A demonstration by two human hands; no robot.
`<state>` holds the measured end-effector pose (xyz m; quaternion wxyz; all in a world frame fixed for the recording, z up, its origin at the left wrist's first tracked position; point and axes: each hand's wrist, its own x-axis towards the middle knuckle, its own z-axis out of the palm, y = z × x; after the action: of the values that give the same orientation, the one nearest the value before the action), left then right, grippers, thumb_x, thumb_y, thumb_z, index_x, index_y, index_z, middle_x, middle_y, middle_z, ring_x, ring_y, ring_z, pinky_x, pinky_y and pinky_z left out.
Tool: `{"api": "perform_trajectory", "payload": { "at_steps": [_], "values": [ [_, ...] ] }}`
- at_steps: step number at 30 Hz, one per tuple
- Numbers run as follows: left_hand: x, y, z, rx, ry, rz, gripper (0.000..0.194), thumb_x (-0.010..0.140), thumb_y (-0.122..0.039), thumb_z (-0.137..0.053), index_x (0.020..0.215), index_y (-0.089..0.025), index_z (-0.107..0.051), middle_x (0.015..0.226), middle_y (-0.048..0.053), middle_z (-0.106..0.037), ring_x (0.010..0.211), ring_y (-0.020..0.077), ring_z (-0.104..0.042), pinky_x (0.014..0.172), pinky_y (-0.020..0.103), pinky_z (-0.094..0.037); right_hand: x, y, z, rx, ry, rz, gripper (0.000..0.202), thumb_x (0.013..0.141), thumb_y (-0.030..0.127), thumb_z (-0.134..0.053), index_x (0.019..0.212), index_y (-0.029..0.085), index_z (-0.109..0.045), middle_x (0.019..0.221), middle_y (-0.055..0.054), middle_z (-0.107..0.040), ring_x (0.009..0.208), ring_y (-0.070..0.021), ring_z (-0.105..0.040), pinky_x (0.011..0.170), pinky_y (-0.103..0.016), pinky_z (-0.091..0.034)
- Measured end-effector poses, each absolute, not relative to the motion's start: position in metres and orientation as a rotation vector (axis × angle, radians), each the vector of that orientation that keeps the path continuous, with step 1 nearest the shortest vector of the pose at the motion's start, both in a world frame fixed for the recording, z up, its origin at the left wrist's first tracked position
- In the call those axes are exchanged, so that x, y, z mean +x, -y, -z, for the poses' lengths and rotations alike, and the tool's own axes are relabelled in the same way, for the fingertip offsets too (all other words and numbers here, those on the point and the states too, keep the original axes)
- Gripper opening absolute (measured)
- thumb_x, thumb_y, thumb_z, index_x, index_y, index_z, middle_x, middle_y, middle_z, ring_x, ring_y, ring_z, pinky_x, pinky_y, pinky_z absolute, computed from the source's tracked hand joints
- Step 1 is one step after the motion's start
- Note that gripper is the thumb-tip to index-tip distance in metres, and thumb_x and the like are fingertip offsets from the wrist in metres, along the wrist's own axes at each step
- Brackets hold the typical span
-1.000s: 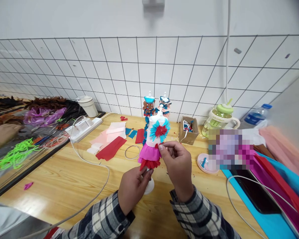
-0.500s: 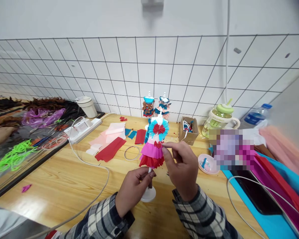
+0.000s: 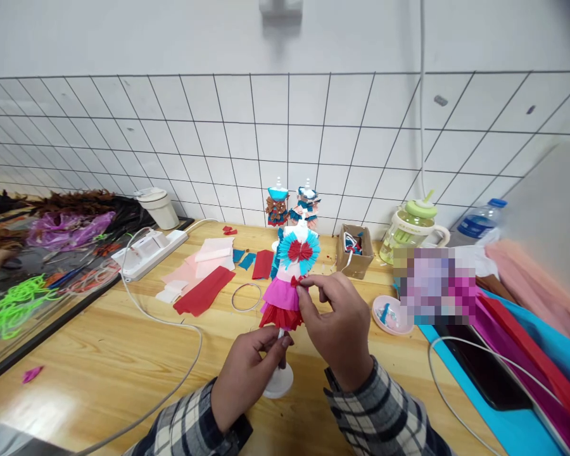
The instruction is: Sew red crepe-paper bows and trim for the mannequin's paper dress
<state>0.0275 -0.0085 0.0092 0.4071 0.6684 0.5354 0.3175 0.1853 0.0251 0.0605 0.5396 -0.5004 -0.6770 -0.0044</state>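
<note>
A small white dress form [image 3: 279, 383] on a round base stands before me, wearing a crepe-paper outfit. Its skirt [image 3: 281, 295] has pink tiers over a red one, and a blue pleated ruffle with a red bow [image 3: 300, 250] covers the chest. My left hand [image 3: 249, 367] is closed round the stand's thin white pole just below the skirt. With thumb and forefinger, my right hand [image 3: 337, 316] pinches a little red paper bow [image 3: 295, 281] at the waist, which the fingertips partly hide.
Two more dressed mini forms [image 3: 277, 206] stand behind, near the tiled wall. Left of them lie red paper [image 3: 204, 291], a ring [image 3: 246, 297] and a power strip [image 3: 154, 253]. To the right are a cardboard box [image 3: 355, 259], a pink dish [image 3: 382, 324], a jug [image 3: 413, 231] and a phone [image 3: 484, 367].
My right thumb and forefinger have closed on the small red bow at the waist, where they were beside it before. The left hand keeps its hold. The view has shifted slightly.
</note>
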Motion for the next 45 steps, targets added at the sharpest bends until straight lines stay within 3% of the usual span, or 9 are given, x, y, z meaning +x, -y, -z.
{"api": "perform_trajectory", "payload": {
  "at_steps": [9,26,45],
  "values": [
    [0.0264,0.0074,-0.0064,1.669,-1.346,-0.795,0.040,0.090,-0.045,-0.046,0.065,-0.016,-0.058,0.058,0.000,-0.058,0.055,0.0109,-0.051,0.055,0.020,-0.037,0.1853,-0.0237,-0.0575,-1.238,1.704,0.111,0.015,0.086,0.031,-0.058,0.092,0.022,-0.069,0.071,-0.001,-0.063,0.063,-0.0133,-0.055,0.059,-0.025,-0.037],
    [0.0288,0.0060,-0.0068,1.752,-1.352,-0.773,0.039,0.089,-0.041,-0.047,0.062,-0.016,-0.060,0.056,0.001,-0.061,0.054,0.0113,-0.052,0.054,0.020,-0.037,0.1850,-0.0216,-0.0601,-1.253,1.713,0.004,0.015,0.085,0.017,-0.051,0.088,0.020,-0.065,0.069,0.000,-0.059,0.064,-0.0127,-0.054,0.062,-0.025,-0.036],
    [0.0266,0.0050,-0.0006,1.770,-1.396,-0.768,0.041,0.089,-0.042,-0.046,0.060,-0.016,-0.059,0.055,0.001,-0.061,0.053,0.0110,-0.053,0.054,0.020,-0.037,0.1864,-0.0261,-0.0546,-1.184,1.771,0.045,0.013,0.087,0.020,-0.053,0.094,0.021,-0.064,0.073,0.000,-0.060,0.065,-0.0126,-0.055,0.063,-0.024,-0.039]
  ]
}}
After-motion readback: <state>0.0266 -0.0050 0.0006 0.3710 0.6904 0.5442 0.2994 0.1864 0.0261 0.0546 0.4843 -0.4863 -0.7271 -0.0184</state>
